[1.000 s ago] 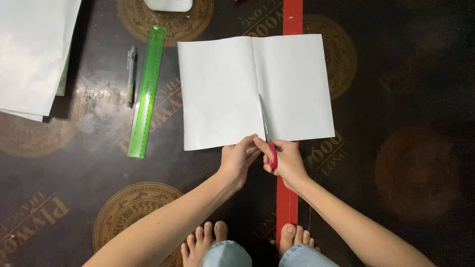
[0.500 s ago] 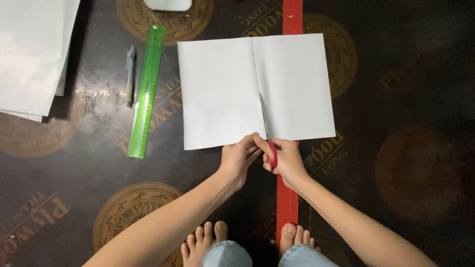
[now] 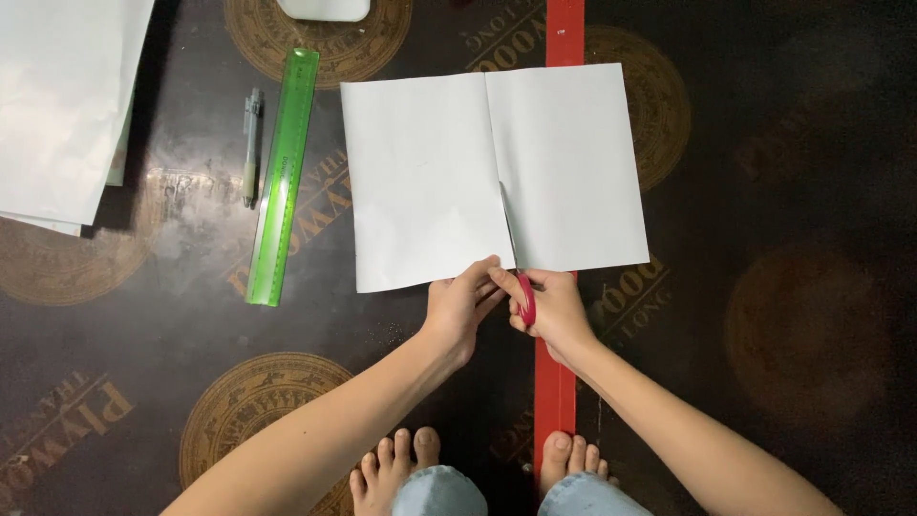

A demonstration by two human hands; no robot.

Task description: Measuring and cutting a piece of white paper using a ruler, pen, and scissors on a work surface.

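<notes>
Red-handled scissors (image 3: pixel 521 272) sit in the right hand (image 3: pixel 554 311), whose fingers are curled through and around the handle, clamped on it; the thin blades point away from the person, up along the middle crease of the white sheet of paper (image 3: pixel 492 172), with the tips roughly a third of the way into the sheet; whether the blades are apart or together cannot be told at this size. Just to the left, the left hand (image 3: pixel 460 311) pinches the near edge of the paper beside the cut, thumb and fingertips closed on the sheet's lower edge; the two hands almost touch each other at the paper's bottom centre.

The sheet lies flat on a dark board floor (image 3: pixel 783 191) marked with round brownish stamps; its right half covers part of a red tape strip (image 3: pixel 556 401) that runs straight away from the person, showing again beyond the sheet's far edge. Left of the paper, close but apart, lies a green ruler (image 3: pixel 284 177), slightly slanted; a pen (image 3: pixel 251 148) lies just beyond it, roughly parallel. Further left, at the frame's corner, rests a stack of white sheets (image 3: pixel 62 105); a pale object (image 3: pixel 325 8) is cut off by the top edge. Bare feet (image 3: pixel 392 468) and denim-clad knees (image 3: pixel 444 495) show at the bottom.
</notes>
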